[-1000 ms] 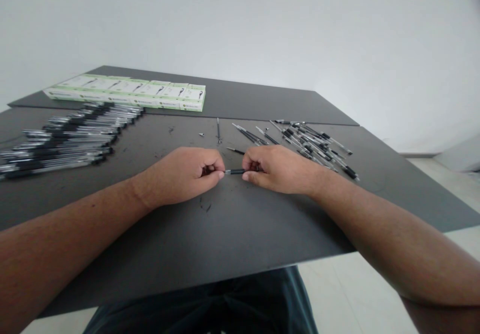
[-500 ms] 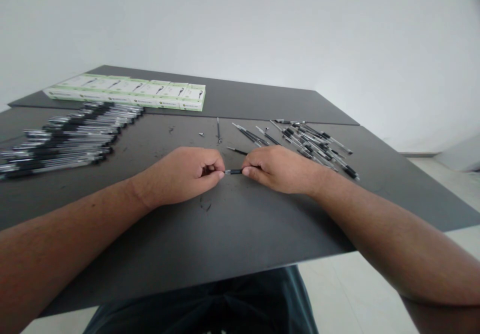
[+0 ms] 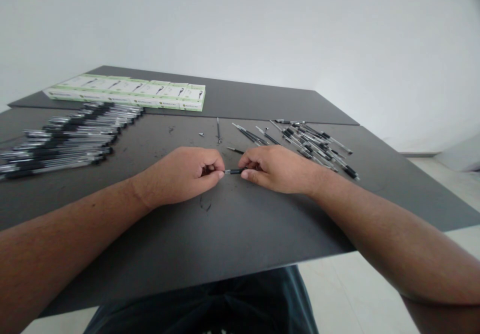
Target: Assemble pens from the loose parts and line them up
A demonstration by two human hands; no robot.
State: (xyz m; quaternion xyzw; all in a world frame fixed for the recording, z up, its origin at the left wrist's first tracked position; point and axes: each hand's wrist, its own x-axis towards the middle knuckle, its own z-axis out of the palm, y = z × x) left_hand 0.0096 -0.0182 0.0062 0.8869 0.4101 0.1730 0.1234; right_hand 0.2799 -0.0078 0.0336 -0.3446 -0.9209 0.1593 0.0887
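Observation:
Between my two hands lies a pen [image 3: 235, 172], level and just over the table, with its black grip showing in the gap. The fingertips of my left hand [image 3: 191, 174] pinch its clear left end. Thumb and forefinger of my right hand [image 3: 272, 169] are closed about the right end of the black grip; the rest of the pen is hidden by that hand. A dark refill [image 3: 235, 150] lies just behind the right fingers. Farther back are another refill [image 3: 218, 131] and a small pen tip [image 3: 201, 134].
On the right is a loose heap of clear pens with black grips [image 3: 315, 144], several refills [image 3: 249, 134] beside it. A long row of pens [image 3: 75, 134] covers the left. Green and white boxes [image 3: 150, 94] stand behind on the grey table [image 3: 240, 234].
The right hand's fingers have shifted slightly on the pen and loosened a little, so more of the black grip shows. My left hand has stayed in place.

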